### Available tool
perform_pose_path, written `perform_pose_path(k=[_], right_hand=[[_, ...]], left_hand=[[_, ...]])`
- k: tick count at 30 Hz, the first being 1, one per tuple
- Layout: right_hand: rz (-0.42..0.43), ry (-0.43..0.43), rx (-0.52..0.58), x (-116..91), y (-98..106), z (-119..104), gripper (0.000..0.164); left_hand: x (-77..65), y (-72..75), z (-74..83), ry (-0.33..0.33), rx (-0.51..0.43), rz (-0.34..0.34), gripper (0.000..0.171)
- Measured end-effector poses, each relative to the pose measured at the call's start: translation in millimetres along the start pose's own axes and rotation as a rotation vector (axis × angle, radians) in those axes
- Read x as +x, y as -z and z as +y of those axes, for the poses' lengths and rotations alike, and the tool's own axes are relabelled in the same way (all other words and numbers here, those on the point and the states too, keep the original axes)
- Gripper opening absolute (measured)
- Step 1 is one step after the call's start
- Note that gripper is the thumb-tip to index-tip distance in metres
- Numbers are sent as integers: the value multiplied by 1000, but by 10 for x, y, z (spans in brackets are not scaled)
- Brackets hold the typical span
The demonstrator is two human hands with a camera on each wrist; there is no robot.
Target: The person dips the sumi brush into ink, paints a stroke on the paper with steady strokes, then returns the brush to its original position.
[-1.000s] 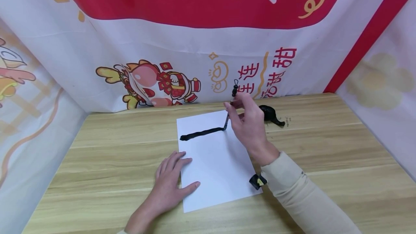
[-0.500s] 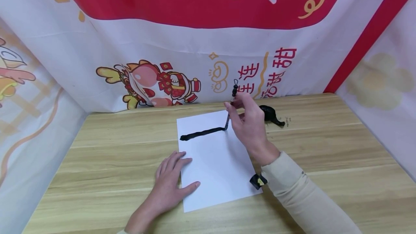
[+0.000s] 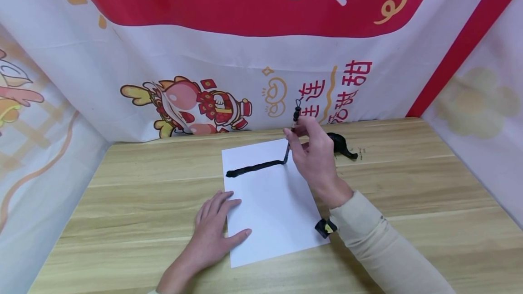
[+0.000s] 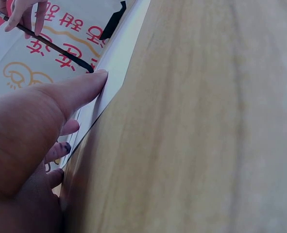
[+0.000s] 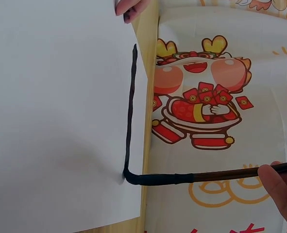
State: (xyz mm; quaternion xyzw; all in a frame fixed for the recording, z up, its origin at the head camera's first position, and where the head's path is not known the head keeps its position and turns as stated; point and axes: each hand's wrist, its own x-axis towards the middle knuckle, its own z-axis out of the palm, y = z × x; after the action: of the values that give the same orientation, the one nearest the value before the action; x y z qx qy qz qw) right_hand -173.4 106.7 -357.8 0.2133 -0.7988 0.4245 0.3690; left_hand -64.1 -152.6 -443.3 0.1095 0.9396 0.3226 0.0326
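Observation:
My right hand pinches the dark handle of a calligraphy brush, held nearly upright. Its black bristles bend against a white sheet of paper, at the right end of a thick black ink stroke. That stroke crosses the upper part of the sheet. On the paper's left edge rests my left hand, fingers spread and thumb on the sheet. Dark stains mark some of its fingertips in the left wrist view.
A glossy black object with a tapering end lies behind my right hand, with small dark specks beside it. The wooden table runs back to a printed white and red cloth. A small black device sits at my right wrist.
The brush tip has crept slightly to the right, and the stroke ends a little farther along. My left hand stays in place on the paper.

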Motion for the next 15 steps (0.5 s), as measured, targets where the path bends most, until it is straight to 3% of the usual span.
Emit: perform_pose_path(k=[15], right_hand=[[3, 9, -17, 1, 12, 21, 25]], left_hand=[[-1, 3, -6, 8, 3, -7, 72]])
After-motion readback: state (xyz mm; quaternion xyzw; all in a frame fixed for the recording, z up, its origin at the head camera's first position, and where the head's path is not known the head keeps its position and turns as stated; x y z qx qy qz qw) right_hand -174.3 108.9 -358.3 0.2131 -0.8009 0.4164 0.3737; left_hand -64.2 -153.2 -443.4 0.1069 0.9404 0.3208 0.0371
